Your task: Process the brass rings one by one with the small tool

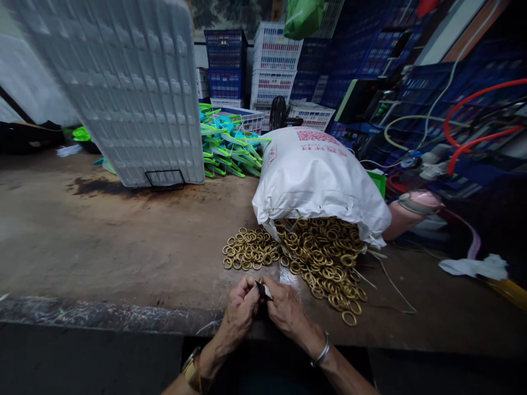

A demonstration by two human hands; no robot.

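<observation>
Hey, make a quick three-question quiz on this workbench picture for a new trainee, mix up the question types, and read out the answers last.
1. True or false: the white sack is sealed, with nothing spilling out.
2. Which wrist wears the silver bangle? A) left B) right C) both
3. Fill in: the left hand and right hand meet at a small item that is partly dark, partly ____.

Key:
1. False; brass-coloured rings spill from the white sack onto the table.
2. B
3. white
</observation>
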